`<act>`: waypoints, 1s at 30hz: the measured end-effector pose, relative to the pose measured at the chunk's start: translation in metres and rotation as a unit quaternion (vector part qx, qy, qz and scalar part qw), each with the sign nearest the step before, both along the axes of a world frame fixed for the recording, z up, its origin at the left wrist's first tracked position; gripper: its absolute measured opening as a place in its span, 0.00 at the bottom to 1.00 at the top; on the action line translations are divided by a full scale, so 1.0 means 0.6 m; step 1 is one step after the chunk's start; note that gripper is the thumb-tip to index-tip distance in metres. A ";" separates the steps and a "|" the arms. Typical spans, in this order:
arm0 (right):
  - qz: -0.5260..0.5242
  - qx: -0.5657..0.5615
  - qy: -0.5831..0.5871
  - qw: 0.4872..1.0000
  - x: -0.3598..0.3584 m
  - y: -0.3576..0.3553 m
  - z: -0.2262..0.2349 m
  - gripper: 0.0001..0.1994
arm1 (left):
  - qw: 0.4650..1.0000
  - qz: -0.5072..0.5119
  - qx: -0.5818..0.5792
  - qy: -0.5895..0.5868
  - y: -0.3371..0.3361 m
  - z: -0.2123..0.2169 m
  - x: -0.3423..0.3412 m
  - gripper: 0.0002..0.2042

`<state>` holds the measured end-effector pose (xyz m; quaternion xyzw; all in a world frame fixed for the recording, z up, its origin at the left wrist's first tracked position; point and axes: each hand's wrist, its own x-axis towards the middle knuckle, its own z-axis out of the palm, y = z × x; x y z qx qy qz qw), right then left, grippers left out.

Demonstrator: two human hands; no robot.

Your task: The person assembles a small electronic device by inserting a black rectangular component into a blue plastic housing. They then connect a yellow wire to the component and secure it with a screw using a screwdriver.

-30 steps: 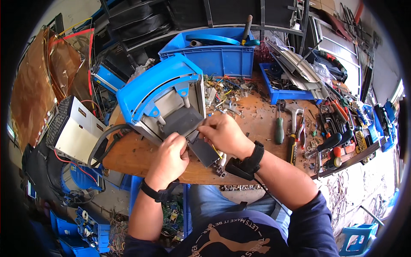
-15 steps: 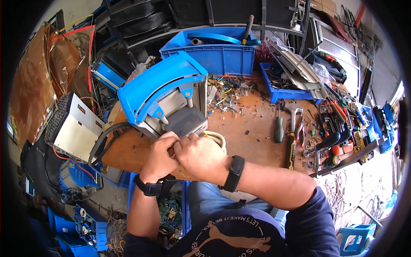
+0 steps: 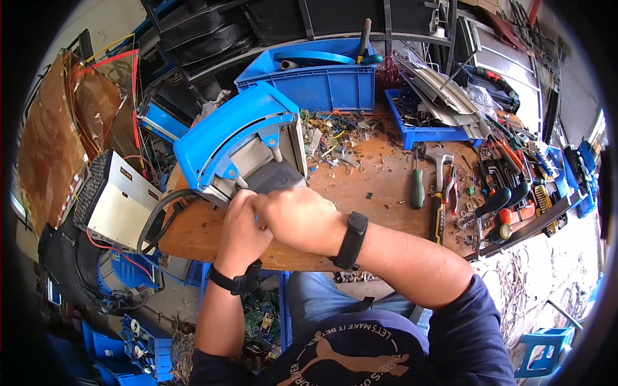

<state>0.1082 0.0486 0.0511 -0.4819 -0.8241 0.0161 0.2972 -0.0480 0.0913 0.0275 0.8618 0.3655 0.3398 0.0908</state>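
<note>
Worn brown wood shows on the tabletop [image 3: 367, 215], strewn with scraps, beneath the person's two hands. Right hand [image 3: 301, 220] and left hand [image 3: 242, 231] meet at its near side, fingers curled inward, the right partly over the left; whether either grips something cannot be told, since the space between them is hidden. Black wristbands [image 3: 352, 242] circle both wrists. Just beyond the knuckles is a dark grey box [image 3: 275, 175], partly covered by the right hand, sitting within an open housing with a curved blue cover [image 3: 235, 132]. Left of the housing, a thick black cable [image 3: 149, 222] bends beside a cream metal case [image 3: 122, 196]. Metal and plastic scraps [image 3: 335, 143] lie to the housing's right, in front of a large blue crate [image 3: 315, 90]. Farther right rest a green-handled screwdriver [image 3: 418, 190], a hammer [image 3: 438, 219] and red-handled pliers [image 3: 454, 191], near a shallow blue tray [image 3: 438, 134] with pale strips [image 3: 444, 100] leaning across it.
</note>
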 end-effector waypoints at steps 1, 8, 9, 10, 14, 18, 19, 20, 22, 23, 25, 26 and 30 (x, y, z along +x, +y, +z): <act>-0.013 -0.007 0.021 1.000 0.004 0.004 0.008 0.06 | 1.000 0.012 -0.026 0.009 0.000 0.005 0.001 0.14; -0.052 -0.238 0.508 0.826 0.092 0.002 -0.070 0.10 | 0.999 -0.011 0.022 0.034 -0.003 0.015 0.012 0.22; -0.049 -0.270 0.580 0.767 0.092 0.002 -0.093 0.10 | 0.999 -0.002 0.022 0.037 -0.003 0.016 0.015 0.22; -0.044 -0.299 0.647 0.700 0.092 -0.001 -0.112 0.11 | 0.999 0.008 0.022 0.039 -0.004 0.016 0.018 0.22; -0.004 -0.364 0.758 0.542 0.080 0.002 -0.153 0.11 | 0.992 0.069 0.048 0.092 -0.022 0.020 0.038 0.24; 0.013 -0.399 0.763 0.508 0.080 0.010 -0.166 0.10 | 0.990 0.088 0.049 0.099 -0.020 0.016 0.044 0.24; 0.012 -0.404 0.763 0.504 0.077 0.012 -0.168 0.10 | 0.989 0.091 0.049 0.101 -0.019 0.015 0.044 0.23; 0.011 -0.408 0.764 0.500 0.073 0.013 -0.168 0.10 | 0.989 0.093 0.050 0.104 -0.020 0.014 0.044 0.23; 0.009 -0.410 0.769 0.491 0.070 0.016 -0.167 0.11 | 0.988 0.098 0.051 0.107 -0.021 0.016 0.046 0.23; 0.007 -0.408 0.772 0.487 0.069 0.017 -0.167 0.11 | 0.988 0.101 0.050 0.108 -0.022 0.016 0.047 0.23; 0.005 -0.408 0.777 0.479 0.069 0.020 -0.169 0.10 | 0.987 0.111 0.051 0.109 -0.022 0.016 0.050 0.22; 0.004 -0.409 0.778 0.476 0.071 0.022 -0.172 0.10 | 0.986 0.117 0.053 0.107 -0.021 0.015 0.052 0.22; 0.001 -0.412 0.779 0.473 0.069 0.026 -0.175 0.10 | 0.984 0.128 0.050 0.114 -0.020 0.016 0.055 0.21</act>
